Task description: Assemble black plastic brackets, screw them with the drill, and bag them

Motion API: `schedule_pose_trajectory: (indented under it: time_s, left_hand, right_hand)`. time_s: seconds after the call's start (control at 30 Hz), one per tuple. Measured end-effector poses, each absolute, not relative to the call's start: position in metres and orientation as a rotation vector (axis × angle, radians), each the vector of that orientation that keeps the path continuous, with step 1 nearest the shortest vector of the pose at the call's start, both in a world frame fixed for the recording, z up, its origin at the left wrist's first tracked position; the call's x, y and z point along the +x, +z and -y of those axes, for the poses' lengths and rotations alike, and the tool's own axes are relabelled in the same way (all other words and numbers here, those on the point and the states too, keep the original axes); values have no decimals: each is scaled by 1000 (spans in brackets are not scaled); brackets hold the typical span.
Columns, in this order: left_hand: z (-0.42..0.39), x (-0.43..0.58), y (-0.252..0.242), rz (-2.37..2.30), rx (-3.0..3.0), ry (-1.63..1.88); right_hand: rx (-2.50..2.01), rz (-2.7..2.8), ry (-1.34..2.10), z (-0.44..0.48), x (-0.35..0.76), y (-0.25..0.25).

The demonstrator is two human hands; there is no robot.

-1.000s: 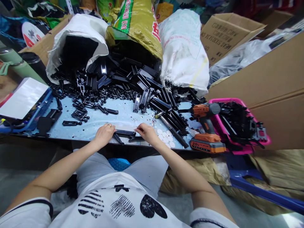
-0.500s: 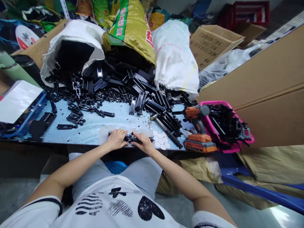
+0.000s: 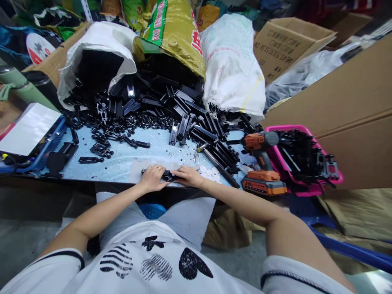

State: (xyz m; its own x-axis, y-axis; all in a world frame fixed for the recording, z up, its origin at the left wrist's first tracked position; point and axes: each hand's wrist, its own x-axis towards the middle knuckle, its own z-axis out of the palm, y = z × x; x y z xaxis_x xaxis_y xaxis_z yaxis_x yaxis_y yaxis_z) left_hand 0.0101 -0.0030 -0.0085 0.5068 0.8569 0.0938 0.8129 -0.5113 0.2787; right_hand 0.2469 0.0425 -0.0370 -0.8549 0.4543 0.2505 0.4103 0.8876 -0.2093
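Part [image 3: 167, 175] (black, mostly hidden) is near the tabletop [image 3: 159, 153] edge, left hand [image 3: 152, 178] and right hand [image 3: 187, 176] both clamped on it.

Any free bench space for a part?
Mostly bare, specks aside: blue tabletop between loose black link and pale mat; strip between mat and parts heap. Crowded: mat beneath left hand and right hand; right side, with hammer, drill, pink basket.
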Motion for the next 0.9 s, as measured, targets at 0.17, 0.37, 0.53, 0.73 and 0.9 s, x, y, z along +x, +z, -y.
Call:
schedule_pose_trajectory:
  time_s: [0.17, 0.37, 0.53, 0.73, 0.9]
  left_hand:
    - [8, 2, -4, -1333, 2722, 215]
    - [-1, -18, 8, -1365, 2731, 338]
    - [35, -24, 65, -830, 2440, 954]
    - [90, 9, 82, -672, 2112, 1302]
    - [60, -4, 26, -1184, 2416, 1396]
  right_hand:
    - [-715, 2914, 64, -54, 252, -27]
    - [-900, 2778, -39, -37, 242, 7]
    - [-363, 2579, 481, 7, 231, 58]
    - [-504, 2231, 773, 58, 158, 17]
    - [-1103, 2163, 528, -20, 114, -3]
